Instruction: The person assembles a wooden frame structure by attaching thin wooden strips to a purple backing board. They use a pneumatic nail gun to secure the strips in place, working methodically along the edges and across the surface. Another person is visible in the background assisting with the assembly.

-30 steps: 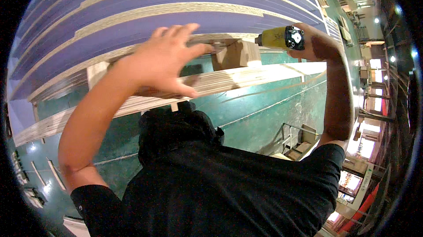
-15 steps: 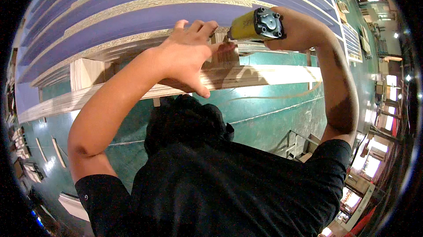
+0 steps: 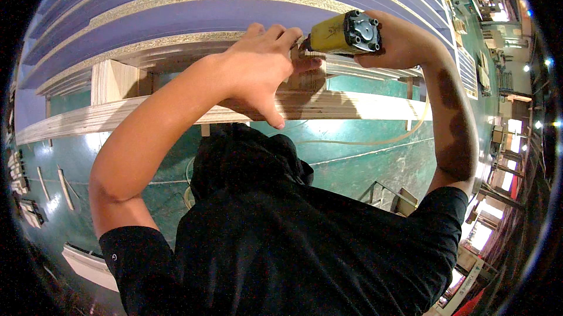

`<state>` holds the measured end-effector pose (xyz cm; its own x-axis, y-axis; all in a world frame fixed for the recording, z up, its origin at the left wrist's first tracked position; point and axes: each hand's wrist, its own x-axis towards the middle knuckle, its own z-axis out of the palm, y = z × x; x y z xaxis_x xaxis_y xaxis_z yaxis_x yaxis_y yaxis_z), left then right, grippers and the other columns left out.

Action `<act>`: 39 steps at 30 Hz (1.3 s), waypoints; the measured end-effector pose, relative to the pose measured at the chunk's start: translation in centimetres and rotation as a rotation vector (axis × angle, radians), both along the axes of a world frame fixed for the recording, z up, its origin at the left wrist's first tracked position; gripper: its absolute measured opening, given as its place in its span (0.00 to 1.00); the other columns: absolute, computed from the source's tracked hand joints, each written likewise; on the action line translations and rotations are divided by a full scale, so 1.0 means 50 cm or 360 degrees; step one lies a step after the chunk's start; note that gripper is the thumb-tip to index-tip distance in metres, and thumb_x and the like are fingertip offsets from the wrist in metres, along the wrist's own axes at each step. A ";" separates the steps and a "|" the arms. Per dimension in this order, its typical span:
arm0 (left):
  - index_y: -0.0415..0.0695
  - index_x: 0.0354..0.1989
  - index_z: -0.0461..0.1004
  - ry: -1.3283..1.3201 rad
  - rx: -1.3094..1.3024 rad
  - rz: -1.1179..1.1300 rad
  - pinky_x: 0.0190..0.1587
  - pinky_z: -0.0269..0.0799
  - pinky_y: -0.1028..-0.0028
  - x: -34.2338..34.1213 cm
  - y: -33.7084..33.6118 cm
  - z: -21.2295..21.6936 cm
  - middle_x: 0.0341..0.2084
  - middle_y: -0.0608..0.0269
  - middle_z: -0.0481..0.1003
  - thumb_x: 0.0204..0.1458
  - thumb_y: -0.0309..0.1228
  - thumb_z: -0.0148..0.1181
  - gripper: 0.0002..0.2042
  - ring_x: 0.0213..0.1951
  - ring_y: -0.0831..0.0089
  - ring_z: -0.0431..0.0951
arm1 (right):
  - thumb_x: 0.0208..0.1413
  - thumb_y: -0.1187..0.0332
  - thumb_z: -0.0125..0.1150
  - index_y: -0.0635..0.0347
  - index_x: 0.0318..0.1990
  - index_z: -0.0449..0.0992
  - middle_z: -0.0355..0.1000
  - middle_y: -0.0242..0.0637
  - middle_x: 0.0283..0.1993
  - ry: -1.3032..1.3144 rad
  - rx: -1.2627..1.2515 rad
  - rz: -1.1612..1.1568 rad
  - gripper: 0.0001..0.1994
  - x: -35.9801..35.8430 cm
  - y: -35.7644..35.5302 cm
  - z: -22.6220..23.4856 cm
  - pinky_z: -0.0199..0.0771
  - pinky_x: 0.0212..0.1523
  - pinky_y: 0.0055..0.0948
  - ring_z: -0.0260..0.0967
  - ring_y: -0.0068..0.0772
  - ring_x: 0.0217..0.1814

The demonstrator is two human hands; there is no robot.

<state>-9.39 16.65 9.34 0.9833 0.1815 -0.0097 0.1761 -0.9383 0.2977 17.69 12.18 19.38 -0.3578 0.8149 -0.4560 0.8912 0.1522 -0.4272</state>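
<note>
The right hand (image 3: 404, 43) is closed fully around one yellow pneumatic nailer (image 3: 343, 33), whose nose points left into the small wooden block (image 3: 308, 75) seated on the long plywood rail (image 3: 176, 113). The left hand (image 3: 261, 66) is the nearer one to that block: its fingers are spread and half-curled, pressing the block's top just left of the nailer nose, thumb hanging below the rail and clasping nothing. The rail's long axis runs left to right under both hands; two blocks show on it, the second (image 3: 114, 81) well to the left, with one pale air hose (image 3: 375, 140) trailing below the rail.
</note>
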 end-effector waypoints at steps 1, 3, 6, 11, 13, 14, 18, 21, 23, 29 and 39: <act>0.61 0.70 0.65 -0.0011 0.0007 -0.0009 0.63 0.58 0.48 0.000 -0.001 0.001 0.67 0.33 0.56 0.22 0.61 0.74 0.56 0.64 0.41 0.60 | 0.47 0.64 0.77 0.63 0.54 0.70 0.78 0.43 0.42 0.0010 0.0015 0.0003 0.28 0.001 -0.003 0.000 0.77 0.44 0.32 0.76 0.34 0.42; 0.57 0.70 0.65 0.0029 0.0041 -0.0021 0.63 0.58 0.48 0.000 0.002 0.002 0.67 0.32 0.56 0.21 0.62 0.73 0.57 0.64 0.41 0.60 | 0.47 0.64 0.77 0.63 0.53 0.71 0.78 0.43 0.41 0.0041 0.0047 0.0021 0.28 0.003 -0.002 -0.002 0.77 0.44 0.32 0.76 0.34 0.42; 0.52 0.69 0.67 0.0135 0.0089 -0.0036 0.64 0.58 0.48 0.003 0.008 0.003 0.67 0.32 0.56 0.21 0.62 0.74 0.57 0.64 0.40 0.60 | 0.47 0.63 0.77 0.63 0.53 0.71 0.78 0.43 0.43 -0.0090 -0.0054 -0.0032 0.28 -0.012 0.005 0.012 0.77 0.45 0.32 0.76 0.35 0.43; 0.52 0.66 0.70 -0.0117 0.0037 -0.0011 0.60 0.58 0.46 0.000 0.004 -0.013 0.66 0.36 0.59 0.25 0.62 0.73 0.53 0.64 0.45 0.62 | 0.47 0.61 0.78 0.63 0.55 0.70 0.77 0.44 0.44 -0.0216 0.0058 -0.0050 0.30 0.018 -0.011 0.012 0.77 0.47 0.33 0.76 0.35 0.45; 0.53 0.67 0.69 -0.0041 0.0076 0.0019 0.61 0.57 0.45 -0.001 -0.002 -0.010 0.66 0.37 0.59 0.25 0.62 0.74 0.53 0.64 0.45 0.61 | 0.47 0.60 0.78 0.63 0.55 0.70 0.77 0.44 0.44 -0.0195 0.0036 -0.0082 0.31 0.024 -0.015 0.014 0.77 0.47 0.33 0.76 0.35 0.45; 0.54 0.68 0.69 -0.0003 0.0098 0.0026 0.62 0.57 0.45 0.002 -0.004 -0.006 0.66 0.37 0.59 0.25 0.62 0.74 0.54 0.65 0.45 0.61 | 0.47 0.60 0.78 0.63 0.55 0.69 0.77 0.43 0.43 -0.0162 -0.0025 -0.0098 0.31 0.022 -0.017 0.018 0.77 0.47 0.33 0.76 0.34 0.45; 0.55 0.72 0.61 0.0156 -0.0003 -0.0016 0.64 0.56 0.42 0.008 0.001 0.020 0.69 0.35 0.55 0.23 0.60 0.75 0.59 0.68 0.40 0.57 | 0.42 0.70 0.72 0.62 0.53 0.74 0.80 0.44 0.45 -0.0080 -0.0033 -0.0340 0.26 0.028 -0.042 0.032 0.76 0.51 0.34 0.75 0.35 0.45; 0.57 0.71 0.62 0.0105 0.0008 0.0008 0.65 0.55 0.42 0.007 0.000 0.013 0.69 0.36 0.55 0.24 0.60 0.76 0.57 0.68 0.40 0.57 | 0.45 0.65 0.77 0.63 0.55 0.71 0.78 0.41 0.43 -0.0216 -0.0209 -0.0333 0.29 0.024 -0.029 0.046 0.76 0.48 0.33 0.74 0.31 0.44; 0.57 0.69 0.65 0.0073 -0.0034 0.0010 0.66 0.55 0.42 0.008 0.003 0.019 0.69 0.36 0.56 0.25 0.59 0.76 0.55 0.68 0.40 0.57 | 0.46 0.65 0.78 0.63 0.55 0.70 0.77 0.40 0.42 -0.0232 -0.0221 -0.0340 0.29 0.050 -0.030 0.043 0.76 0.47 0.33 0.74 0.30 0.44; 0.50 0.66 0.67 -0.0055 -0.0250 -0.0086 0.63 0.64 0.50 -0.028 0.060 0.020 0.62 0.38 0.64 0.35 0.56 0.75 0.47 0.61 0.41 0.68 | 0.47 0.62 0.75 0.59 0.51 0.75 0.80 0.45 0.44 -0.0200 0.0118 -0.0416 0.24 0.119 -0.014 0.039 0.77 0.48 0.39 0.76 0.38 0.45; 0.48 0.34 0.78 -0.1397 -0.0862 -0.0230 0.44 0.71 0.58 -0.390 -0.013 0.159 0.35 0.60 0.76 0.51 0.35 0.66 0.06 0.40 0.57 0.77 | 0.44 0.65 0.75 0.58 0.49 0.74 0.76 0.39 0.42 -0.0061 0.0392 -0.0591 0.24 -0.035 -0.228 0.082 0.75 0.46 0.32 0.74 0.35 0.42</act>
<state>-28.89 16.00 17.31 0.6962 0.2461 0.6744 -0.4093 -0.6357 0.6545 15.95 0.76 23.47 -0.0069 0.9709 -0.2393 0.9191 -0.0881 -0.3841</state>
